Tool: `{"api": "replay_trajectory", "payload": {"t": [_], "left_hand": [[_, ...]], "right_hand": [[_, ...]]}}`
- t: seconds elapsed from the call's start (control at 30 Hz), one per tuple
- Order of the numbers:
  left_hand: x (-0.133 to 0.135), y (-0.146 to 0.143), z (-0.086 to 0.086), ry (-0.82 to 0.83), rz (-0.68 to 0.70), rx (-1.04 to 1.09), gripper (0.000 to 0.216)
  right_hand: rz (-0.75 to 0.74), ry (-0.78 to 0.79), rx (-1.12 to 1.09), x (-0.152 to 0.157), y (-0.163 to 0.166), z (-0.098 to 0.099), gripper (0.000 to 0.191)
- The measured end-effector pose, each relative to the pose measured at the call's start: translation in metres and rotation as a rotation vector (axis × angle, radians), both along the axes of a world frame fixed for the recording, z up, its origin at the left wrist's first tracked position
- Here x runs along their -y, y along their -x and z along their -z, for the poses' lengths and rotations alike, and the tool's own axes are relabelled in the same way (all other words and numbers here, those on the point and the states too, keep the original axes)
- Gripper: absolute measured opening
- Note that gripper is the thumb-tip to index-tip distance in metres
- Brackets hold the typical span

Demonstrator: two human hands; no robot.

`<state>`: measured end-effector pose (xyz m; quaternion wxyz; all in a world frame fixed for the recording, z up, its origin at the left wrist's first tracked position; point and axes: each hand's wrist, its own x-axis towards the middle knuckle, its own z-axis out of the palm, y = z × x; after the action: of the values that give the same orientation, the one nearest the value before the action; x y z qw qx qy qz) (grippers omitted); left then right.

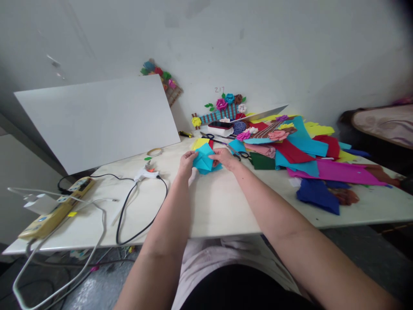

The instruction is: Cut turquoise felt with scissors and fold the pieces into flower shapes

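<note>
A piece of light-blue craft paper [204, 158] is held between my two hands above the middle of the table, with creases across it. My left hand [187, 162] pinches its left edge. On the opposite side, my right hand [224, 158] grips the right edge with fingers closed. More light-blue paper shows below the held piece, and yellow paper [200, 143] lies just behind it. Scissors [240, 154] rest to the right of my right hand, their blades partly covered by other things.
A white glue gun [144, 173] with a black cord lies to the left, near a yellow power strip [61, 206]. A white board [103, 125] leans on the wall. Coloured paper sheets [300, 150] and paper flowers pile up at right. A phone [220, 125] sits behind my hands.
</note>
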<state>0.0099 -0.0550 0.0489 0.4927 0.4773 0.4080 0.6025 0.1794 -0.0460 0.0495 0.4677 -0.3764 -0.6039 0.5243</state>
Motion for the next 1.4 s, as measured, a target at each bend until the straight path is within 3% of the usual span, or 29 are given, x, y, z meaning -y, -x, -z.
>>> {"api": "replay_trajectory", "payload": {"t": [0.4, 0.87, 1.13, 1.4], "left_hand": [[0.001, 0.007, 0.001, -0.008, 0.131, -0.074, 0.029], [0.004, 0.006, -0.001, 0.000, 0.197, -0.060, 0.024], [0.001, 0.007, 0.000, -0.006, 0.193, -0.017, 0.027], [0.002, 0.004, 0.000, -0.020, 0.195, 0.031, 0.023]], "right_hand": [[0.046, -0.082, -0.005, -0.011, -0.003, 0.010, 0.023], [0.005, -0.015, -0.067, -0.002, -0.003, 0.000, 0.011], [0.014, 0.067, -0.146, 0.003, -0.001, -0.004, 0.023], [0.022, 0.052, -0.167, 0.004, -0.001, -0.005, 0.025]]}}
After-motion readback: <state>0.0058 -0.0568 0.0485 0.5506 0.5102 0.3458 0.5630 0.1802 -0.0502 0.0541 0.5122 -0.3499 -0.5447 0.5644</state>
